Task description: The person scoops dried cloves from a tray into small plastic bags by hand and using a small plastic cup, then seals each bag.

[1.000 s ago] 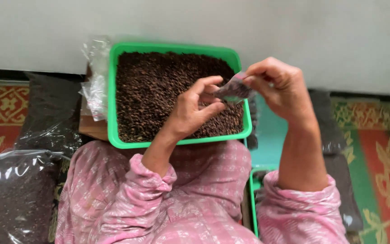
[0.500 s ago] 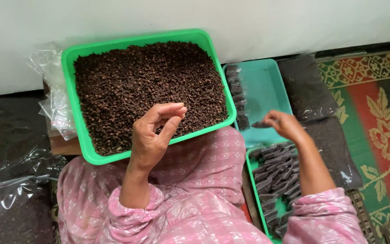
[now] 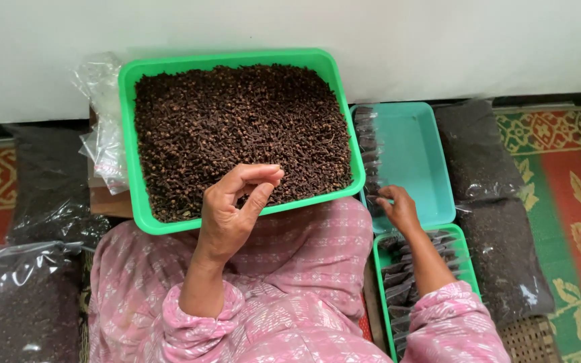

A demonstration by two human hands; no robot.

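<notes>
A green tray [image 3: 126, 121] heaped with dark brown cloves [image 3: 237, 121] rests on my lap. My left hand [image 3: 233, 212] hovers over its near edge, thumb and fingertips pinched together, with nothing visible between them. My right hand [image 3: 399, 210] reaches to the right, palm down. Its fingertips touch a row of small filled clear packets [image 3: 368, 154] along the left side of a teal tray [image 3: 415, 154]. Whether it still grips a packet is hidden.
A second green tray [image 3: 469, 255] by my right forearm holds several dark filled packets [image 3: 405, 282]. Large clear bags of cloves lie at the right [image 3: 499, 255] and left [image 3: 21, 309]. Empty plastic bags [image 3: 102, 134] sit left of the tray. A white wall runs behind, and patterned mats cover the floor.
My right hand carried the small packet from above the clove tray down to the teal tray on the right. My left hand let go of it and stayed over the tray's near edge.
</notes>
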